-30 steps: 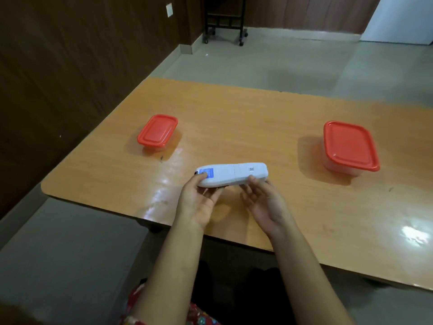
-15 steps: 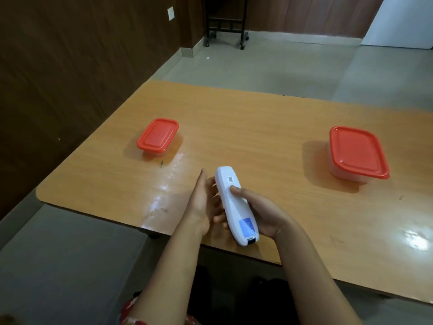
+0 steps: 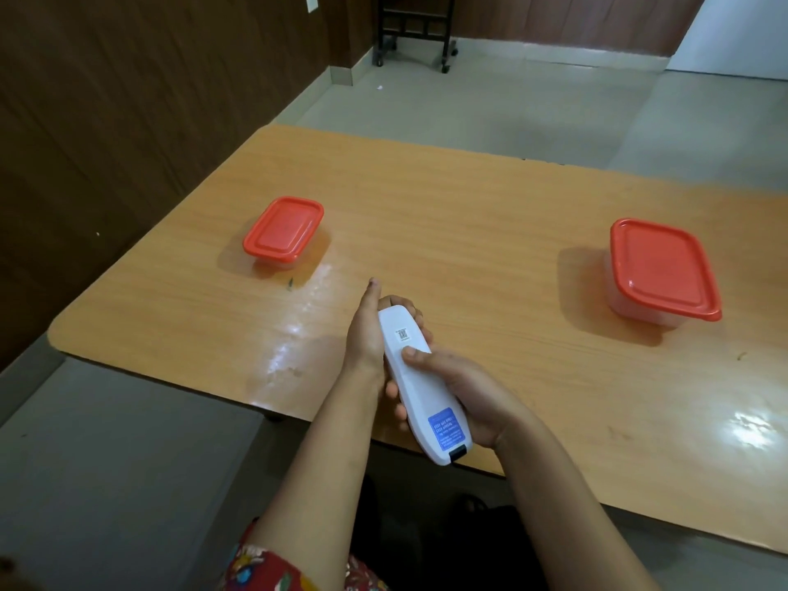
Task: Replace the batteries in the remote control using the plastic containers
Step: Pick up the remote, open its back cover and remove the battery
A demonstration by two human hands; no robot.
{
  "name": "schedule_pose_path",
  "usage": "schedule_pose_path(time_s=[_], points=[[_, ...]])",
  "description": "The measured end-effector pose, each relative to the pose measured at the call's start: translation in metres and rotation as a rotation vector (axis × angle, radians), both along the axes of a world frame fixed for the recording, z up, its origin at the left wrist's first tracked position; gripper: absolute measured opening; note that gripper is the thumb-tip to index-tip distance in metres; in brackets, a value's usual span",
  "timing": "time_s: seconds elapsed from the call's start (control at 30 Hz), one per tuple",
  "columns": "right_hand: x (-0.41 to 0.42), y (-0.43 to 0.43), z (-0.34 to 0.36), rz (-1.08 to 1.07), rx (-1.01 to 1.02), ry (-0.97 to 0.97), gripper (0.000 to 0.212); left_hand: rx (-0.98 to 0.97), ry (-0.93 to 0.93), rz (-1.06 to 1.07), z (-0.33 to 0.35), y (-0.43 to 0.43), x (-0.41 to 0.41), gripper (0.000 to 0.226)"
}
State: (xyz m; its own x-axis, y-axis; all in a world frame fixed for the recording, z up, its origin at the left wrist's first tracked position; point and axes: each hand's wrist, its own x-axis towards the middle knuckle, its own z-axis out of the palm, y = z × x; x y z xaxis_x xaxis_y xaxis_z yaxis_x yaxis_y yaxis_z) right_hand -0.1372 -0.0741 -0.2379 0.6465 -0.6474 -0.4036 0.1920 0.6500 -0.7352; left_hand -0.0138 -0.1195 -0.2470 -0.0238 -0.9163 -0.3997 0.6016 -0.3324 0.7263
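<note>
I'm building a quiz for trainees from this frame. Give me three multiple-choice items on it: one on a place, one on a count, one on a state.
1. Where is the smaller red-lidded clear plastic container? A far right of table; B left side of table; C on the floor.
2. How many red-lidded containers stand on the orange wooden table? A one; B two; C three.
3. The white plastic remote control is: A lying on the table; B inside a container; C held in both hands.

Answers: 1 B, it sits left, the larger red-lidded container right. 2 B, only those two. 3 C, left hand and right hand grip it, back side up.
</note>
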Motion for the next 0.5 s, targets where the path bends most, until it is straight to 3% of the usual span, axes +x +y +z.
schedule_pose_path(time_s=[0.5], points=[[0.0100, 0.0026, 0.0038, -0.075, -0.120, 0.107, 0.026, -0.091, -0.093, -0.018, -0.0025, 0.0019, 0.0073, 0.075]])
